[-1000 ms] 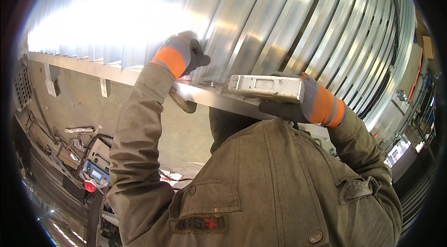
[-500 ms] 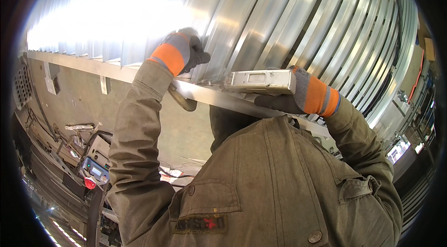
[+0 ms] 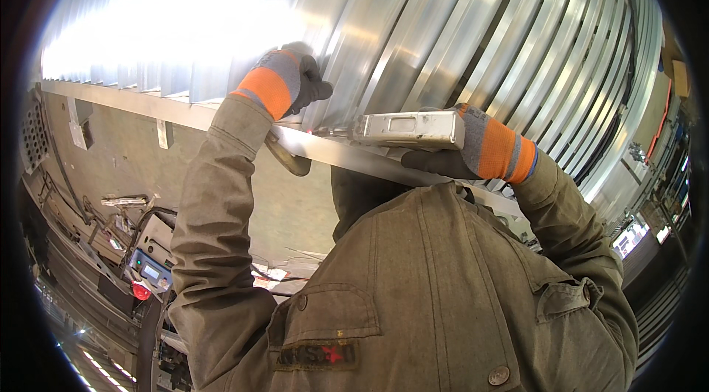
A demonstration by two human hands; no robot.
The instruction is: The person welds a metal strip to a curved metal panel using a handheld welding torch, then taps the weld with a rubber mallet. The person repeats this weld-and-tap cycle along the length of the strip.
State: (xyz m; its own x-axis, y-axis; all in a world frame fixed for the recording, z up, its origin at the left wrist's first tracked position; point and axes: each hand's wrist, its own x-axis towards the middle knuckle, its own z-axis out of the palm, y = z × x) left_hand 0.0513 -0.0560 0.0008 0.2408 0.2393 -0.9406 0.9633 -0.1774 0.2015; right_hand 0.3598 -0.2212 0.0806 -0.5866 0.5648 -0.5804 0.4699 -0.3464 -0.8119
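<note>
Centre: orange-grey-gloved left hand, fingers curled (hold: can't tell), perhaps steadying long silvery metal slats | right-of-centre: like-gloved right hand, fingers wrapped round boxy off-white tool, likely for aim.

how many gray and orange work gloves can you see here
2: the left glove, fingers curled, over the ribbed metal profiles, and the right glove, gripping the boxy silver handheld tool. Others could be hidden among the background clutter.
</note>
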